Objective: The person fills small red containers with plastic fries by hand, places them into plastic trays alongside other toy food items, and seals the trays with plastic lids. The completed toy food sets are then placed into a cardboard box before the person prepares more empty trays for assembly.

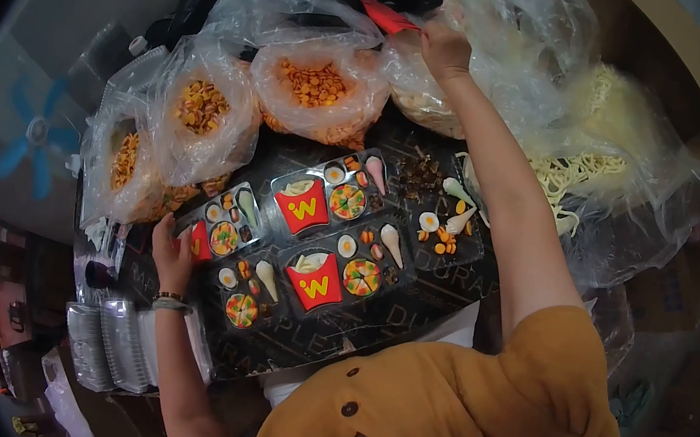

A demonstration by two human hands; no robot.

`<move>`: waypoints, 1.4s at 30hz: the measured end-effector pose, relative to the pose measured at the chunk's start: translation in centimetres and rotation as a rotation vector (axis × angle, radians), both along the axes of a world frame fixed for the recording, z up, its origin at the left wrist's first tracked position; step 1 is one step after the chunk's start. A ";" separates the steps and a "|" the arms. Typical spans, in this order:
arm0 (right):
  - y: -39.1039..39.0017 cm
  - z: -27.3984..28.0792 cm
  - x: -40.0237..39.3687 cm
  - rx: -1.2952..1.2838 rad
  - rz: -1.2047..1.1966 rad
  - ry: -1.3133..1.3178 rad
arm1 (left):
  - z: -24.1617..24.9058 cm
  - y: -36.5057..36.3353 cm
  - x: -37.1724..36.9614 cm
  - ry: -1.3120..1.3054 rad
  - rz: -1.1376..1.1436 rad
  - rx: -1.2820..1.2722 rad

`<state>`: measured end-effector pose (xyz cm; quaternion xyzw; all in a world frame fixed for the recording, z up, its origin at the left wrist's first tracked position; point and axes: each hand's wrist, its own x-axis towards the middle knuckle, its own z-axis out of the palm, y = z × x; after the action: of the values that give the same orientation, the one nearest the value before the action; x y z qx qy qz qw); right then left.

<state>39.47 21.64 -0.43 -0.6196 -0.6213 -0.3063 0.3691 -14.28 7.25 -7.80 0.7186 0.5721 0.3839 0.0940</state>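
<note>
Mustard shirt [449,408] nearest, my right fingers [433,37] are grasping red card [385,16]; my left fingers [163,231], grip unclear, are seemingly steadying a red carton [200,240].

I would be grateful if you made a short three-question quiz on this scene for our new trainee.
1. Which hand holds the raised red piece?
2. True or false: the blue fan shows on the picture's left side.
3. The two fully visible red cartons in the trays bear: A) a star; B) a W; C) a fish.

Key: 1. The right hand. 2. True. 3. B.
</note>
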 end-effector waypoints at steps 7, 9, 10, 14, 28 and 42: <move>-4.1 1.2 0.2 0.070 0.073 0.135 | 5.2 -2.7 6.4 0.154 -0.013 0.283; -7.8 2.0 -0.3 0.222 0.161 0.310 | 7.1 -3.7 10.6 0.070 -0.105 0.304; -9.8 2.2 -0.8 0.216 0.149 0.309 | 7.6 -4.1 12.8 -0.023 -0.182 0.246; -19.1 1.9 -3.5 -0.320 0.649 1.352 | 9.4 -5.4 24.5 -0.825 -0.559 -0.385; -23.3 -2.7 17.7 -0.784 -0.184 0.100 | 4.5 -6.3 42.1 -0.857 -1.030 -1.181; -20.4 -5.2 16.3 -1.025 -0.457 0.654 | 2.0 2.3 49.6 -0.819 -0.773 -0.967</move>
<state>55.77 1.29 -5.61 -0.8950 -0.3968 0.1629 0.1223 35.30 9.60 -5.79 0.5465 0.3026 0.2657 0.7343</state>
